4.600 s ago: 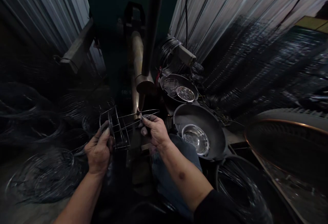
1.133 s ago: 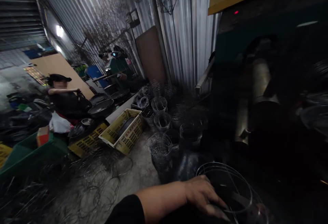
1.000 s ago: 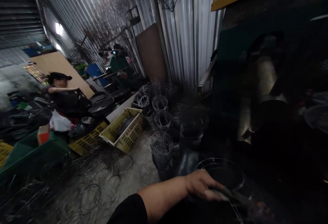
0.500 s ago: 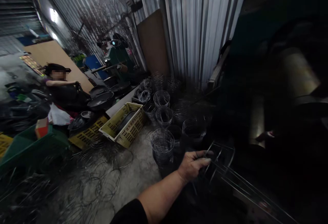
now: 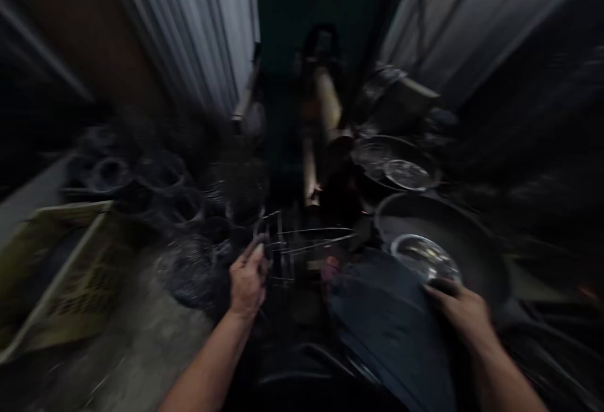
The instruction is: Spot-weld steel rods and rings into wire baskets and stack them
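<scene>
My left hand (image 5: 247, 278) is closed on one end of a wire frame (image 5: 306, 242), whose long thin rods stretch rightward in front of the machine. Over on the right, my right hand (image 5: 460, 311) has its fingers at the near rim of a shiny round metal piece (image 5: 422, 255). That piece rests at a large dark pan (image 5: 476, 242). Blur hides whether the right fingers grip the rim. A dark blue-grey sheet (image 5: 387, 324) lies between my hands.
A machine with a pale cylinder (image 5: 328, 100) stands ahead. Wire coils (image 5: 189, 267) are stacked at the left, beside a yellow crate (image 5: 80, 280). Behind the large pan sits another pan (image 5: 365, 170) holding shiny round pieces.
The view has swung right, so the person and green bin are out of sight. My right hand, the pans and the blue-grey sheet have come into view. My left hand still holds the wire frame.
</scene>
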Demonstrator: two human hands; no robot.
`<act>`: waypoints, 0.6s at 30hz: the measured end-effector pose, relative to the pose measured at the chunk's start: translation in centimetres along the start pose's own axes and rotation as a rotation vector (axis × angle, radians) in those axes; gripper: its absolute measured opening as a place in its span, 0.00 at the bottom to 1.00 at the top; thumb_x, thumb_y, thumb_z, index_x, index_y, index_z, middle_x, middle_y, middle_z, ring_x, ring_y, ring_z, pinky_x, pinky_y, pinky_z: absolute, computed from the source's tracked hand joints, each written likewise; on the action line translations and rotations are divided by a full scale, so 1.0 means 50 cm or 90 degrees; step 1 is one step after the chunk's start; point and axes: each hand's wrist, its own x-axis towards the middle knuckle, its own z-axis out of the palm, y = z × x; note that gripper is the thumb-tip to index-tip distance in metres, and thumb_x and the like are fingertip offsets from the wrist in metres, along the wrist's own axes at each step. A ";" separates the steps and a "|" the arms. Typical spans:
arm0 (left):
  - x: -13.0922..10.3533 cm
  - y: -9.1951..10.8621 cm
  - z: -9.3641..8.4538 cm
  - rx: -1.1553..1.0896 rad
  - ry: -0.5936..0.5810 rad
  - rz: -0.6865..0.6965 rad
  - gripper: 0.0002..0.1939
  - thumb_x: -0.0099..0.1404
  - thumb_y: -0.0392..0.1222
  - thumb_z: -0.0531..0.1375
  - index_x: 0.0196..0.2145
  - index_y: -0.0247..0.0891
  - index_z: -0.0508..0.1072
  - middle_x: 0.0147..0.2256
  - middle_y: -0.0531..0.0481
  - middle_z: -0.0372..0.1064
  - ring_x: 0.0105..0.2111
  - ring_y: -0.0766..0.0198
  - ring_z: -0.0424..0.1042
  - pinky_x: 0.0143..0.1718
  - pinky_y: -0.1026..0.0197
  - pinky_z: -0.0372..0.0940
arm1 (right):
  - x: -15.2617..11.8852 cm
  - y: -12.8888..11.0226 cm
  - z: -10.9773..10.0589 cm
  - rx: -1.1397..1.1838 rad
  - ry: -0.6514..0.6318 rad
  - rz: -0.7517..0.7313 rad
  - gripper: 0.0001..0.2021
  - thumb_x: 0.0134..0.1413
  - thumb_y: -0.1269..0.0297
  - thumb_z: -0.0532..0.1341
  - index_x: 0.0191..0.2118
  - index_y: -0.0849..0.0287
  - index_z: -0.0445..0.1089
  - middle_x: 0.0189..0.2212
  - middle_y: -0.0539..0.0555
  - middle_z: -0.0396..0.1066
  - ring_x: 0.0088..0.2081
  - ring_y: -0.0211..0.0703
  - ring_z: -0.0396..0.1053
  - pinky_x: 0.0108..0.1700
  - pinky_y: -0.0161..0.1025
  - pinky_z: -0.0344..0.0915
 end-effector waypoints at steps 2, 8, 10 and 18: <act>0.006 -0.006 0.003 0.023 0.036 0.037 0.30 0.51 0.49 0.68 0.50 0.35 0.73 0.14 0.62 0.53 0.13 0.77 0.49 0.15 0.71 0.43 | 0.025 0.013 -0.021 0.020 0.009 0.031 0.05 0.38 0.70 0.68 0.21 0.57 0.71 0.25 0.58 0.73 0.31 0.50 0.71 0.34 0.43 0.65; -0.010 -0.026 0.024 0.029 0.064 0.082 0.24 0.52 0.46 0.67 0.47 0.37 0.75 0.16 0.60 0.56 0.15 0.76 0.54 0.17 0.72 0.54 | -0.041 -0.114 0.076 0.397 -0.255 0.063 0.12 0.30 0.60 0.67 0.22 0.64 0.72 0.17 0.51 0.68 0.16 0.34 0.60 0.19 0.33 0.54; -0.016 -0.032 0.031 0.026 0.066 0.093 0.24 0.52 0.45 0.67 0.47 0.38 0.75 0.16 0.61 0.55 0.15 0.76 0.54 0.17 0.72 0.53 | -0.080 -0.172 0.136 0.511 -0.357 0.079 0.13 0.30 0.61 0.68 0.23 0.64 0.71 0.17 0.50 0.67 0.14 0.31 0.57 0.16 0.31 0.49; -0.019 -0.033 0.038 0.042 0.097 0.128 0.25 0.53 0.46 0.67 0.49 0.40 0.74 0.18 0.61 0.54 0.16 0.77 0.53 0.17 0.73 0.52 | -0.143 -0.273 0.221 0.776 -0.488 0.171 0.10 0.35 0.67 0.68 0.27 0.63 0.68 0.19 0.50 0.69 0.15 0.30 0.58 0.17 0.29 0.52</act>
